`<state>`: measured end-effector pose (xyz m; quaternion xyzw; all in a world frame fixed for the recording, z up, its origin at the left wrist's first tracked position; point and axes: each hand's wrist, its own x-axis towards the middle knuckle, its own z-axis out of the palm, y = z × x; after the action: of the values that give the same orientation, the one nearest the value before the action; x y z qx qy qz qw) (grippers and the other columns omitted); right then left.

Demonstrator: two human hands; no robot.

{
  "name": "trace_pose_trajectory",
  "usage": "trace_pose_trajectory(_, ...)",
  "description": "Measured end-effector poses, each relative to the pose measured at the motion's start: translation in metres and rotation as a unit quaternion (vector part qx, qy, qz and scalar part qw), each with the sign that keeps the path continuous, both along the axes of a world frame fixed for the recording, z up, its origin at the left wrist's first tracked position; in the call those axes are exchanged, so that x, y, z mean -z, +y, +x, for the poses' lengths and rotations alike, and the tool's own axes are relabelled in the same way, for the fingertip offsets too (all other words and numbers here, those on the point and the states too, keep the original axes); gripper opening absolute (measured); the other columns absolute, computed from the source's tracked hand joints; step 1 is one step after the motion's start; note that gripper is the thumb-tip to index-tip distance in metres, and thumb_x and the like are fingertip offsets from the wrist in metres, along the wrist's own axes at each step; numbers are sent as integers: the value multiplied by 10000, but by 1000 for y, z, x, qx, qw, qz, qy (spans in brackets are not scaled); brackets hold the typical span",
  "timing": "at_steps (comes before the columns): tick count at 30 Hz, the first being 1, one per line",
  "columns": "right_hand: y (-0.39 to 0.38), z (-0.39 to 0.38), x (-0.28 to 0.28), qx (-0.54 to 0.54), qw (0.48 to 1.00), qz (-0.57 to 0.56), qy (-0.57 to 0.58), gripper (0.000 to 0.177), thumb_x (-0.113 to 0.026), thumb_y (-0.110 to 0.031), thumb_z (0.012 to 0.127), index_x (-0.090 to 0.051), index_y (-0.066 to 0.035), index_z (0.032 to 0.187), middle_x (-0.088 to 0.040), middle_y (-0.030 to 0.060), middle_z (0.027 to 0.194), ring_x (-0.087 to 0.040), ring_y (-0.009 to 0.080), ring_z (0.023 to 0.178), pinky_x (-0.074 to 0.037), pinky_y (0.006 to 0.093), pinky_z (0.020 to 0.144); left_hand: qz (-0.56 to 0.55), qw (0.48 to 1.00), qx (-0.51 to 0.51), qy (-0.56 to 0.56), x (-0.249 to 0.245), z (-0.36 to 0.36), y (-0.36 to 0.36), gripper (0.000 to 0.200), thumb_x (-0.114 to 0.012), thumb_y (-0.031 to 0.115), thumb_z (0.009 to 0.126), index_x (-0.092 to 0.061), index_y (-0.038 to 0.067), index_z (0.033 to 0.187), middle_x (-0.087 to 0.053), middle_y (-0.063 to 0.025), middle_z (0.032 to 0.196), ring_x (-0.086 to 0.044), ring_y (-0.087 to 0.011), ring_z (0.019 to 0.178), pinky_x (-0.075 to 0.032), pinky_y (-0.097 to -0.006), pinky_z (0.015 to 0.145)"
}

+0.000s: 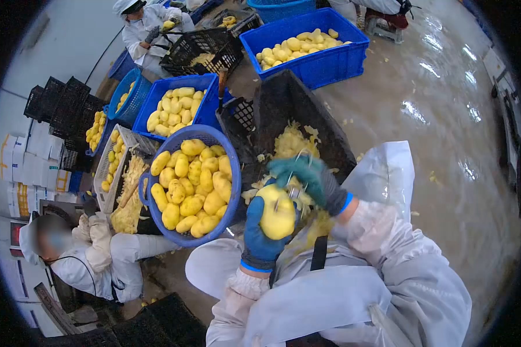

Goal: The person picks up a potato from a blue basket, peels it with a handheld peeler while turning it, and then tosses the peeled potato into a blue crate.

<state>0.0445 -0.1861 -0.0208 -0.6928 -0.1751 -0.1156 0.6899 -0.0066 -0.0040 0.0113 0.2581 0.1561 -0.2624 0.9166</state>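
The left hand (259, 234) cupped the potato (276, 215) from beneath, fingers closed round it; firm, wet, probably slippery, best held mid-body; the right hand (309, 180) gripped a peeler (292, 194) above.

Two hands (259, 231) (307, 179), one potato (278, 218), one peeler (292, 194)

Bright overhead glare, fisheye vignette, soft edges.

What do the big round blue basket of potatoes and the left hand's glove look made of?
Basket: moulded plastic, apparently; matt blue, slotted wall, thick rim. Glove on the left hand holding the potato: probably rubber-coated fabric; blue, creased, slightly shiny.
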Motion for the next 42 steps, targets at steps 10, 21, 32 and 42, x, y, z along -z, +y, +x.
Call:
trace_pose_trajectory(10,17,-12,-9,-148,962,172,149,336,-470,-224,990,-662,29,1098,-683,100,949,-642,155,791,-500,289,770,101,990,17,-96,-6,-8,-3,495,-674,90,809,-488,37,1265,-588,-114,1181,-611,-234,1025,-521,-362,890)
trace_pose_trajectory(21,-15,10,4,44,999,9,18,261,-503,-164,967,-655,-11,1114,-668,73,933,-622,137,855,-499,280,778,327,911,31,-250,4,-9,-2,467,-554,389,922,-494,137,1311,-601,-145,1161,-631,-272,986,-553,-391,812)
trace_pose_trajectory(32,-2,0,-14,-79,958,236,145,292,-517,-236,971,-677,-4,1048,-672,88,966,-632,164,896,-512,325,828,511,761,-35,-398,-7,-8,-14,421,-573,411,922,-560,109,1214,-587,-85,1212,-592,-256,1057,-536,-394,861)
trace_pose_trajectory(42,8,0,-12,-23,998,52,32,225,-557,-151,930,-645,-16,1086,-657,69,935,-628,164,849,-510,306,782,391,876,-28,-280,-11,-5,-19,412,-689,43,799,-533,9,1179,-584,-131,1155,-599,-215,1002,-509,-320,835)
